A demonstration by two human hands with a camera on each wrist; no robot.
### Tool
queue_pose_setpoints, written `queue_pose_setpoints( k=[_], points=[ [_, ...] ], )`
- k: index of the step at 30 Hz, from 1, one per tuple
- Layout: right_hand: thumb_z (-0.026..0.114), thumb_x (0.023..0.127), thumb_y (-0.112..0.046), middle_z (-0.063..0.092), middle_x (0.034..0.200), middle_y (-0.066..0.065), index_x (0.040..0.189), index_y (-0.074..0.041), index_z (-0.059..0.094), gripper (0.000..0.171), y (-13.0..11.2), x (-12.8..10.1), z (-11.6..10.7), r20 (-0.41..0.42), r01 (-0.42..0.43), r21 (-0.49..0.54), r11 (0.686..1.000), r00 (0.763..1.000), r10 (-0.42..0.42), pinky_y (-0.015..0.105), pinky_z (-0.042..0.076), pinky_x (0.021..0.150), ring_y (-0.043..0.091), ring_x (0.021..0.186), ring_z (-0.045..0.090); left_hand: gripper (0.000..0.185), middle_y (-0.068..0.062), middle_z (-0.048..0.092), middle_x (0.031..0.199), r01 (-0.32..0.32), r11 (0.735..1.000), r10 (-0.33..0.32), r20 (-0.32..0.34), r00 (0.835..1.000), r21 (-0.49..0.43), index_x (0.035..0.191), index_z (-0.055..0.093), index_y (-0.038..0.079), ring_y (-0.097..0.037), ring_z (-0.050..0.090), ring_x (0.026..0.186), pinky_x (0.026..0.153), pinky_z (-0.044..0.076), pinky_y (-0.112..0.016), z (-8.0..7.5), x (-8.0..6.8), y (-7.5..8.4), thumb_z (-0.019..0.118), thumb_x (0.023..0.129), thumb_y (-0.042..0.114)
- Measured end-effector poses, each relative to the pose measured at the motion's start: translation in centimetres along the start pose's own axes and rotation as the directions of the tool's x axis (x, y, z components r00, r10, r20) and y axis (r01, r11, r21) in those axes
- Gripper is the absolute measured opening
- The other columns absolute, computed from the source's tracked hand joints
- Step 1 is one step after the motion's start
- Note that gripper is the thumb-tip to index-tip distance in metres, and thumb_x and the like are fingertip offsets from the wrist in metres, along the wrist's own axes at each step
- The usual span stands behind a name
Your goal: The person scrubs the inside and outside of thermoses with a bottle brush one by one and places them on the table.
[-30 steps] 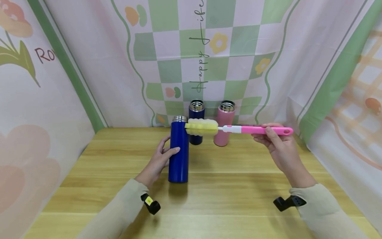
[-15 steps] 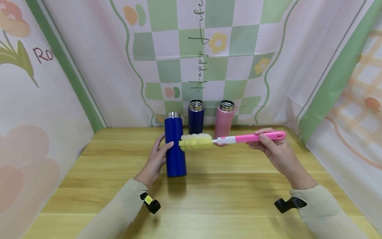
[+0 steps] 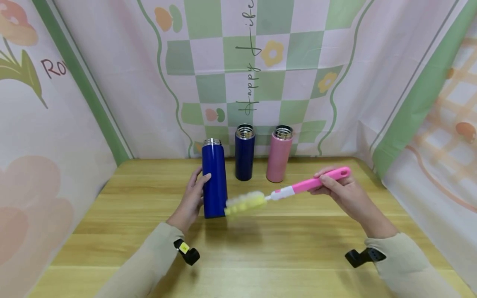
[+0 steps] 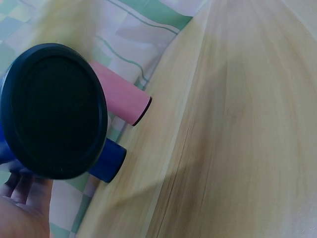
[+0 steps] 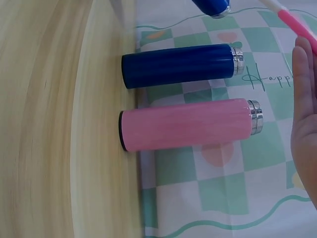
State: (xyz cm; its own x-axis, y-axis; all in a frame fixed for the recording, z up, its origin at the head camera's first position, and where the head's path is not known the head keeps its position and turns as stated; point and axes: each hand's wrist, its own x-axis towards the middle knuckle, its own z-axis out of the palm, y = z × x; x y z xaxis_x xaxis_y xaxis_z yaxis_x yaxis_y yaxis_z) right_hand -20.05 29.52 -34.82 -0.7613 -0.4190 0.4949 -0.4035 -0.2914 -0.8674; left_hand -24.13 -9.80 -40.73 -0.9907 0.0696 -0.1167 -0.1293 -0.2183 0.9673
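My left hand [image 3: 193,196] grips a blue bottle [image 3: 215,182] by its side, thumb across the front. The bottle is lidless with a silver neck, tilted slightly and held above the table; its black base [image 4: 54,111] fills much of the left wrist view. In my right hand [image 3: 340,192] is the pink handle of a bottle brush [image 3: 307,185], pinched between thumb and fingers. Its yellow and white sponge head [image 3: 246,203] slants down to the left, the tip at the bottle's lower right side. Whether the tip touches the bottle, I cannot tell.
Behind my hands, a dark blue bottle [image 3: 244,157] and a pink bottle [image 3: 279,157] stand upright, lidless, on the wooden table [image 3: 283,256]. A patterned cloth [image 3: 208,54] hangs along the table's back edge, with more cloth at both sides.
The brush head has swung down along the bottle's side, from near its top to near its base, as the handle tilted. The held bottle has shifted slightly left and up.
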Motion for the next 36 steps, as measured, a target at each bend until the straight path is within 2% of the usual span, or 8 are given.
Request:
queue_pose_setpoints(
  k=[5,8,12,18,22,28,32,36],
  points=[
    [0.04,0.104,0.009,0.069,0.105,0.013,0.112,0.01,0.062,0.024,0.0,-0.2,0.1,-0.01,-0.015,-0.096,0.995,1.0,0.014,0.033,0.057,0.081,0.021,0.092,0.071,0.066,-0.014,0.05,0.142,0.001,0.999,-0.001,0.011,1.0,-0.041,0.156,0.03,0.031,-0.033,0.051,0.124,0.099,0.043,-0.047,-0.1,-0.2,0.2,0.059,0.097,0.043],
    [0.039,0.104,0.009,0.068,0.105,0.012,0.111,0.009,0.063,0.025,0.0,0.0,0.1,0.006,-0.016,-0.066,0.998,1.0,0.016,0.033,0.056,0.082,0.021,0.094,0.071,0.063,-0.015,0.051,0.141,-0.007,0.999,0.008,0.024,1.0,-0.038,0.155,0.032,0.03,-0.032,0.053,0.121,0.097,0.043,-0.045,0.0,-0.2,0.3,0.057,0.098,0.041],
    [0.038,0.104,0.01,0.068,0.105,0.013,0.111,0.012,0.06,0.023,0.1,0.2,0.0,0.028,-0.007,-0.025,1.0,1.0,0.007,0.033,0.056,0.083,0.02,0.096,0.071,0.062,-0.017,0.051,0.14,-0.013,0.999,0.014,0.041,0.999,-0.031,0.154,0.033,0.028,-0.031,0.054,0.117,0.096,0.043,-0.044,0.0,-0.2,0.2,0.055,0.098,0.041],
    [0.038,0.104,0.009,0.068,0.106,0.013,0.111,0.015,0.057,0.022,0.1,0.3,0.2,0.019,-0.004,-0.03,1.0,1.0,0.005,0.032,0.056,0.083,0.021,0.096,0.071,0.063,-0.017,0.049,0.141,-0.003,0.998,0.008,0.083,0.997,-0.056,0.155,0.032,0.026,-0.032,0.054,0.119,0.099,0.041,-0.046,0.1,-0.3,0.0,0.051,0.096,0.039],
    [0.038,0.104,0.008,0.068,0.107,0.013,0.112,0.016,0.058,0.022,0.1,0.3,0.3,0.009,-0.006,-0.038,0.999,1.0,0.007,0.033,0.056,0.083,0.021,0.095,0.071,0.061,-0.016,0.049,0.141,0.008,0.999,-0.004,0.098,0.995,-0.043,0.153,0.034,0.03,-0.034,0.054,0.12,0.098,0.043,-0.049,0.1,-0.5,-0.1,0.056,0.097,0.042],
    [0.038,0.104,0.008,0.068,0.106,0.012,0.113,0.005,0.064,0.028,0.1,0.5,0.3,0.011,0.0,-0.024,1.0,1.0,0.0,0.031,0.056,0.083,0.021,0.094,0.071,0.064,-0.016,0.051,0.14,0.028,0.999,-0.025,0.1,0.995,-0.026,0.15,0.035,0.033,-0.036,0.056,0.119,0.097,0.045,-0.051,0.2,-0.6,-0.1,0.064,0.094,0.046],
    [0.038,0.104,0.008,0.067,0.106,0.013,0.112,0.01,0.06,0.023,0.2,0.7,0.3,0.0,0.026,-0.005,1.0,1.0,-0.026,0.032,0.056,0.083,0.021,0.095,0.071,0.068,-0.014,0.051,0.14,0.047,0.999,-0.047,0.1,0.994,0.002,0.149,0.035,0.035,-0.036,0.055,0.121,0.097,0.045,-0.053,0.2,-0.6,-0.1,0.069,0.091,0.048],
    [0.038,0.104,0.008,0.066,0.105,0.014,0.112,0.013,0.058,0.021,0.4,0.8,0.2,-0.011,0.046,0.01,0.999,0.999,-0.046,0.032,0.056,0.082,0.022,0.095,0.071,0.065,-0.012,0.051,0.139,0.037,0.999,-0.039,0.114,0.993,0.026,0.147,0.039,0.034,-0.035,0.056,0.12,0.095,0.047,-0.052,0.1,-0.6,-0.3,0.07,0.091,0.045]
  ],
)
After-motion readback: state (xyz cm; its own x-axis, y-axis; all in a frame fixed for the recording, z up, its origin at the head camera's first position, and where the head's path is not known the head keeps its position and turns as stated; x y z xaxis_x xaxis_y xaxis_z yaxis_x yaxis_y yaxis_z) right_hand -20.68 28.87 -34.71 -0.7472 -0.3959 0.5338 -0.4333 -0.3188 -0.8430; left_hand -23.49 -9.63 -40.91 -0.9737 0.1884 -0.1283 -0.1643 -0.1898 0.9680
